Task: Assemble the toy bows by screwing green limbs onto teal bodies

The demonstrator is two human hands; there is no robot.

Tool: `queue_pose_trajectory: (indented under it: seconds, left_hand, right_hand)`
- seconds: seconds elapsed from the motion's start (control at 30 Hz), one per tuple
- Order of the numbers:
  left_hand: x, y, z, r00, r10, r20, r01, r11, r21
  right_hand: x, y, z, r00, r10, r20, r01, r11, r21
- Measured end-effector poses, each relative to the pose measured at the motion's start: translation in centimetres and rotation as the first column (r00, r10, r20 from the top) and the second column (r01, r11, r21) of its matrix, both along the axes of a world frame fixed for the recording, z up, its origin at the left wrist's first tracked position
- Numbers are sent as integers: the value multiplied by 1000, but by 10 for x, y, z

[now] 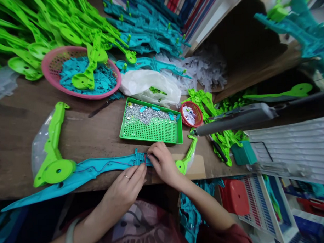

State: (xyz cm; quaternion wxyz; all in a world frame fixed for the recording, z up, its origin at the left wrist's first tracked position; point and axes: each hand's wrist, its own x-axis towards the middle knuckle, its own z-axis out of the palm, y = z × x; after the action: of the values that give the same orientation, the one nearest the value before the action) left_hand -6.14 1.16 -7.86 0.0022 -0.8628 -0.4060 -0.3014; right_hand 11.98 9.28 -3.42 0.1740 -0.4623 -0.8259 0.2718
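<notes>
A long blue plastic toy shell lies along the front edge of the bench, with thin dark red and blue wires running inside it. Bright green arms with clear plastic blades are fitted to it, a big one at the left and another at the right. My left hand presses its closed fingers on the near edge of the shell. My right hand pinches at a short red wire by the shell's middle; the fingertips partly hide it.
Beyond the hands stands a green perforated tray of small metal screws. A pink basket holds blue pieces, a red basket white ones. Green and blue parts are piled behind. A grey screwdriver hangs in from the right.
</notes>
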Motion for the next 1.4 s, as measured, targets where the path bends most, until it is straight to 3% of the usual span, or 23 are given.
queue_pose_trajectory:
  seconds: [0.27, 0.6, 0.77, 1.07, 1.3, 1.4]
  left_hand:
    - [-3, 0, 0, 998, -29, -63, 29, 1000, 6]
    - [-5, 2, 4, 991, -33, -133, 37, 999, 27]
    - [-3, 1, 2, 996, -21, -90, 24, 999, 30]
    - [-1, 0, 2, 997, 5, -71, -4, 1000, 19]
    - [0, -3, 1, 997, 26, -75, -27, 1000, -7]
    - [1, -5, 2, 998, 32, -63, -34, 999, -31]
  right_hand:
    - [-4, -5, -6, 931, 47, 361, -147, 955, 256]
    - [-6, 2, 16, 780, 170, 602, -339, 924, 178]
    - [-8, 8, 20, 771, 210, 601, -348, 930, 122]
    - [0, 18, 21, 847, 261, 464, -288, 957, -13]
    - [-3, 14, 20, 864, 262, 430, -283, 959, -15]
    - [-5, 10, 20, 843, 212, 494, -268, 962, 44]
